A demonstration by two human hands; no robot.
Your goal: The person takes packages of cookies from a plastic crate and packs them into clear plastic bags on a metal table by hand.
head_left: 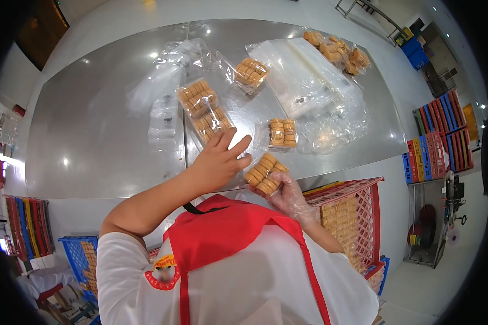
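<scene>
Biscuit pack (pixel 264 172) | golden-brown, stacked in rows (clear-wrapped, shiny) | right fingers (pixel 280 177) gripping it | left fingers (pixel 239 147) loosely spread

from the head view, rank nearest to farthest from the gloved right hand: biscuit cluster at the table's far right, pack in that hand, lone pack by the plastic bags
1. Held pack: in the gloved right hand.
2. Lone pack: on the table, just ahead.
3. Biscuit cluster: far right of the table.
</scene>
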